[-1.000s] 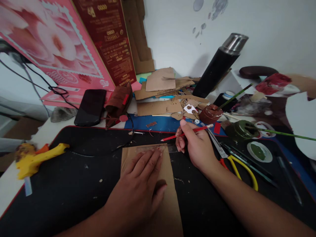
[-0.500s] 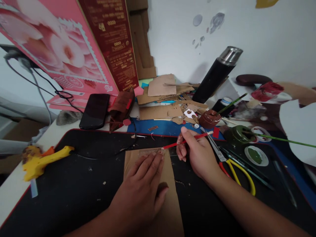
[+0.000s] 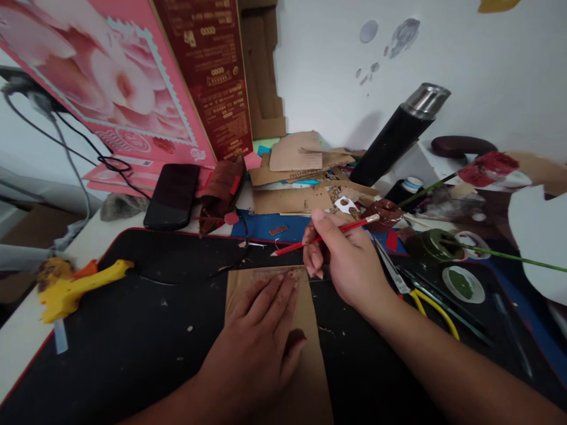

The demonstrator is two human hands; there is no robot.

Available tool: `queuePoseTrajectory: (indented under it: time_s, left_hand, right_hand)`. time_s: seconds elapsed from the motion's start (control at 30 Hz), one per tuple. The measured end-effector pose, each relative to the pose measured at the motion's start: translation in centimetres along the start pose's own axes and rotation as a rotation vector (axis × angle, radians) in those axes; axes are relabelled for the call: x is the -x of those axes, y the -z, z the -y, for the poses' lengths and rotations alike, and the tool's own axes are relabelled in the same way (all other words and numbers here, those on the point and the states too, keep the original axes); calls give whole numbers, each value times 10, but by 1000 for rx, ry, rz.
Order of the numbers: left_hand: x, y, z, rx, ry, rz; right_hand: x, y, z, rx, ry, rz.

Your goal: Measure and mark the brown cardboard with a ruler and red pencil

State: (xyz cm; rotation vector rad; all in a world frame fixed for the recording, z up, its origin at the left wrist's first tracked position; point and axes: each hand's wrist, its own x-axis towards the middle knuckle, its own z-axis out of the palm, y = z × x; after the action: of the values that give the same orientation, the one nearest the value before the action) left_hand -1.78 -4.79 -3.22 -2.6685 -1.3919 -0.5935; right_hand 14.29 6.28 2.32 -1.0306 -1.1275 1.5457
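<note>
My left hand (image 3: 261, 330) lies flat on a strip of brown cardboard (image 3: 305, 378), fingers stretched toward its far edge. Under the fingertips, near that edge, is a small piece that I cannot make out clearly. Just right of the cardboard, my right hand (image 3: 349, 260) grips a red pencil (image 3: 292, 249) between thumb and fingers. Its sharpened tip points left, above the black mat beyond the cardboard's far edge, and does not touch the cardboard.
A yellow glue gun (image 3: 80, 286) lies at left. Behind are a phone (image 3: 172, 196), a brown pouch (image 3: 221, 192), cardboard scraps (image 3: 292, 200) and a black thermos (image 3: 390, 141). Scissors (image 3: 434, 313), a green paint jar (image 3: 432, 245) and a brown paint jar (image 3: 381, 213) stand or lie at right.
My right hand has lifted the pencil tip off the cardboard's far edge and moved it left and away from me. My left hand stays pressed on the cardboard. The view has shifted slightly.
</note>
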Motion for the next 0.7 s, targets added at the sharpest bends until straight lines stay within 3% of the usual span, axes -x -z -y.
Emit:
queuePoseTrajectory:
  time_s: [0.3, 0.7]
  left_hand:
    - [3, -3, 0, 43, 31, 57]
    - [-1, 0, 0, 54, 28, 69]
  right_hand:
    - [-16, 14, -23, -82, -9, -108]
    - [-11, 11, -31, -21, -31, -16]
